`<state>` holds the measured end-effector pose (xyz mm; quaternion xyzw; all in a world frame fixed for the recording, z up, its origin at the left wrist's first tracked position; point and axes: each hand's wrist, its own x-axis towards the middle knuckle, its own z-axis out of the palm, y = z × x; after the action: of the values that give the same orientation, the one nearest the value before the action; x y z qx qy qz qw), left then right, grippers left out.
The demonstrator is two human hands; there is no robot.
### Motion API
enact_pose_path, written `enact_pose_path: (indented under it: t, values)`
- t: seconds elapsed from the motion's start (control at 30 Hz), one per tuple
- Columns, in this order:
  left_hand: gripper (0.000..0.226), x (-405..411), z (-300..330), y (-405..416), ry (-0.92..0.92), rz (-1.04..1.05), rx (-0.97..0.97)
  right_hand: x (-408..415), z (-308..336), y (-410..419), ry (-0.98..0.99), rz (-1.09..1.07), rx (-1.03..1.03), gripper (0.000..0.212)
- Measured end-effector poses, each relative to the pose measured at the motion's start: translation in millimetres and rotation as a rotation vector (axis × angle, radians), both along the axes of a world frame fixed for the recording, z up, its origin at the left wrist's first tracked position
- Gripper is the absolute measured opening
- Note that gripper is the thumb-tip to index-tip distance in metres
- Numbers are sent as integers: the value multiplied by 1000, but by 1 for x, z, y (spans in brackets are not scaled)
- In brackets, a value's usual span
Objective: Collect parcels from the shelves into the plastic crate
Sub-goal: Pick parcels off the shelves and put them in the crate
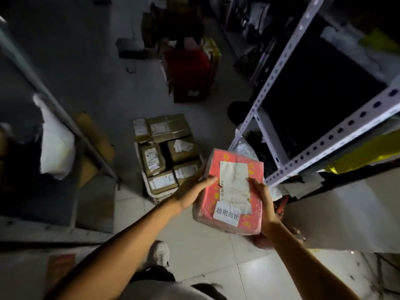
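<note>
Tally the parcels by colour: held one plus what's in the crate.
Red: 1, the parcel held by the left hand and right hand.
Brown: 6 visible in the crate, e.g. box.
Total: 7.

Light falls brightest on the red parcel (232, 191) I hold, washing out its white label. Away from the parcel the room sinks into deep gloom; the shelf bay to its upper right is black. Everything looks soft, and straight shelf rails (337, 135) bow near the frame's edges.
</note>
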<state>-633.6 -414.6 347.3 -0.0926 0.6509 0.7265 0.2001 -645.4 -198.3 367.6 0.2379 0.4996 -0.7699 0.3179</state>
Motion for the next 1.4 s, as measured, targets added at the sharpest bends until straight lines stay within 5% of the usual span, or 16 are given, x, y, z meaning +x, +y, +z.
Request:
enact_pose_path:
  t: [0.17, 0.33, 0.47, 0.6, 0.73, 0.83, 0.97, 1.1, 1.4]
  values:
    - [59, -18, -19, -62, -109, 70, -21, -37, -25, -60, 24, 83, 1, 51]
    - [47, -46, -46, -105, -244, 118, -52, -77, -73, -100, -48, 86, 15, 78]
    - [58, -82, -66, -126, -314, 186, 17, -125, -107, -118, -82, 149, 54, 68]
    - [65, -131, -88, -145, -353, 217, 19, -190, -132, -138, -135, 234, 145, 98]
    - [59, -185, -102, -163, -407, 273, 24, -255, -144, -166, -141, 285, 94, 70]
    - [53, -224, -105, -183, -386, 265, 66, -297, -154, -193, -54, 348, 204, 98]
    - [57, -275, -117, -214, -364, 309, 102, -351, -189, -225, -13, 345, 343, 110]
    - [52, -320, -161, -258, -445, 337, 131, -409, -224, -266, 26, 388, 407, 84]
    - [66, -417, -317, -331, -404, 425, 153, -527, -388, -349, 26, 458, 475, 109]
